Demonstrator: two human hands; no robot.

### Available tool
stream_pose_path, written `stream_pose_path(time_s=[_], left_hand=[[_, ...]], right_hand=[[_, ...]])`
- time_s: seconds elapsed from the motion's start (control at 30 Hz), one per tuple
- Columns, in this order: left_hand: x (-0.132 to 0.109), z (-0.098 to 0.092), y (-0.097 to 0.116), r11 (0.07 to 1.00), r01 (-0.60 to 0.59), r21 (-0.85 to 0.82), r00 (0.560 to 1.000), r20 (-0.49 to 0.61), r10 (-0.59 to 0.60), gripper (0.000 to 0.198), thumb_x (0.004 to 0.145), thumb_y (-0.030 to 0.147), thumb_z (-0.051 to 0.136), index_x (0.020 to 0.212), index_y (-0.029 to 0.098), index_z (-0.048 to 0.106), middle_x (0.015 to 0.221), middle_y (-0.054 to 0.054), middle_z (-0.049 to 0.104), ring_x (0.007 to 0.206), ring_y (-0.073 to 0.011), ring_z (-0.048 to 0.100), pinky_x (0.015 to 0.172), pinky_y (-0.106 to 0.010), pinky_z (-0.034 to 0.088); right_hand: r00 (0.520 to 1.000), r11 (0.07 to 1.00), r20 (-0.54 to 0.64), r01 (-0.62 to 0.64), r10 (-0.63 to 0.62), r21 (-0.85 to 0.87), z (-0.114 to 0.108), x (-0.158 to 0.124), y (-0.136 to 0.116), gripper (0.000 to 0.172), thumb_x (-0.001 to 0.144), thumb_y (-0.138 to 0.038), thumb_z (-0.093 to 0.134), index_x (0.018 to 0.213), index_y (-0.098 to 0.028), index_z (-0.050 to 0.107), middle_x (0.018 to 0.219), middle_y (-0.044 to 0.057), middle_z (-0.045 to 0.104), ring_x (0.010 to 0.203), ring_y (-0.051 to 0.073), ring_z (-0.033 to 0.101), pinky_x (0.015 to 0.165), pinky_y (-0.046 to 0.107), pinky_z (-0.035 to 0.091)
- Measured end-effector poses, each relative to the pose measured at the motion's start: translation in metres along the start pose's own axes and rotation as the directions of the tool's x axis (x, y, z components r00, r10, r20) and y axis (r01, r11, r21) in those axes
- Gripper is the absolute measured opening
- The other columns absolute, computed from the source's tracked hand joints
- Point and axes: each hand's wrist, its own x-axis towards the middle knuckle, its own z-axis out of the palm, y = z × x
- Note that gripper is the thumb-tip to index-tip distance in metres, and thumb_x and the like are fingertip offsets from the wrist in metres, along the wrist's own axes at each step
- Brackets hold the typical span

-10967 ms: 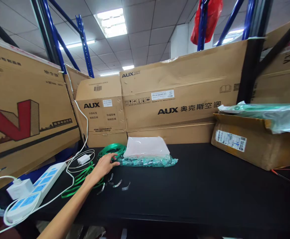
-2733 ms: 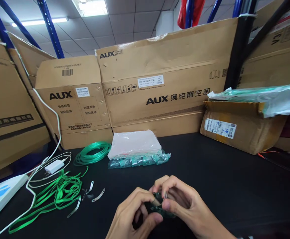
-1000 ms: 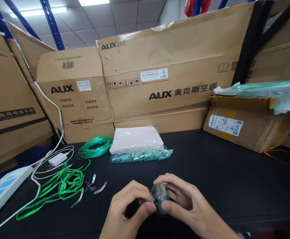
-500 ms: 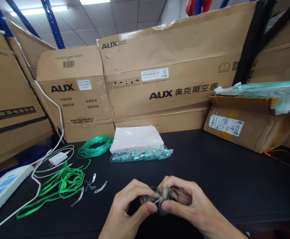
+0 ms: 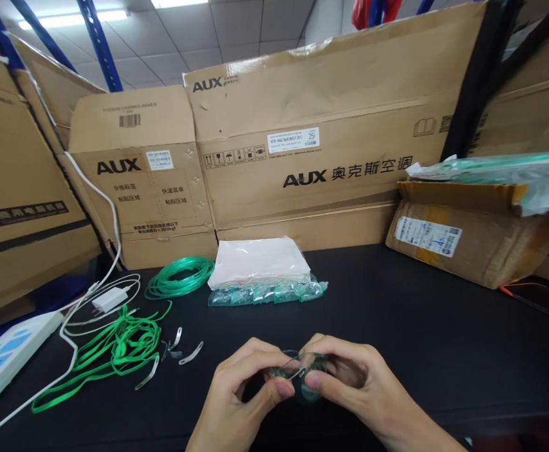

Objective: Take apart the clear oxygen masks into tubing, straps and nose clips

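Both my hands meet low over the black table [image 5: 397, 326]. My left hand [image 5: 237, 395] and my right hand [image 5: 350, 389] are closed on a small clear green plastic mask [image 5: 303, 376], and a thin metal strip is pinched between my fingertips at its top. A few more metal strips [image 5: 180, 351] lie on the table to the left. Beside them are a tangle of green straps [image 5: 119, 351] and a coil of green tubing [image 5: 180, 284]. A row of bagged green masks [image 5: 265, 292] lies under a white plastic packet [image 5: 255, 263] at the back.
Large AUX cardboard boxes [image 5: 312, 150] wall the back of the table. A smaller carton [image 5: 463, 238] with a plastic-wrapped bundle on top stands at the right. A white charger [image 5: 109, 300], its cable and a power strip [image 5: 5, 358] lie at the left.
My left hand reached to the bagged masks at first; now both hands hold a mask near me. In the last second the mask has tilted down and my fingers have closed over the strip.
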Motion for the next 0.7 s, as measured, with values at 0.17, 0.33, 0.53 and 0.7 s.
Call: stream_pose_path(time_s=[0.17,0.33,0.53,0.7], left_hand=[[-0.0011,0.0029,0.0012,1.0,-0.015,0.021,0.999,-0.03,0.015,0.022,0.093,0.048,0.077,0.102,0.028,0.085,0.093,-0.003,0.073,0.083,-0.0166,0.067,0.078,-0.023,0.053],[-0.002,-0.0005,-0.0023,0.996,-0.075,0.052,0.997,0.004,0.075,0.014,0.096,0.037,0.076,0.105,0.029,0.083,0.097,-0.003,0.075,0.088,-0.0163,0.069,0.079,-0.022,0.053],[-0.0006,-0.0034,-0.0033,0.992,-0.091,0.086,0.995,0.044,0.088,0.014,0.099,0.036,0.074,0.108,0.03,0.082,0.099,-0.002,0.075,0.089,-0.0161,0.07,0.08,-0.021,0.055],[-0.0001,-0.0025,-0.001,0.987,-0.108,0.116,0.994,0.035,0.105,0.015,0.099,0.036,0.073,0.108,0.028,0.082,0.098,-0.004,0.077,0.09,-0.0182,0.071,0.08,-0.023,0.056]], right_hand=[[0.997,0.996,-0.033,0.068,-0.07,-0.055,-0.0019,-0.0007,0.0038,0.015,0.089,-0.038,0.082,0.09,-0.023,0.082,0.088,0.002,0.069,0.085,0.018,0.062,0.078,0.03,0.049],[0.992,0.99,-0.038,0.12,-0.123,-0.073,-0.0029,-0.0007,0.0062,0.009,0.09,-0.033,0.082,0.09,-0.025,0.083,0.089,0.002,0.069,0.086,0.017,0.063,0.079,0.03,0.049],[0.994,0.993,-0.042,0.097,-0.1,-0.059,-0.0022,-0.0006,0.0059,0.014,0.088,-0.036,0.083,0.089,-0.022,0.082,0.088,0.002,0.068,0.083,0.017,0.061,0.076,0.029,0.049],[0.996,0.995,-0.053,0.071,-0.075,-0.063,0.0007,-0.0002,0.0036,0.018,0.087,-0.038,0.084,0.086,-0.021,0.082,0.086,0.003,0.069,0.082,0.018,0.062,0.075,0.03,0.049]])
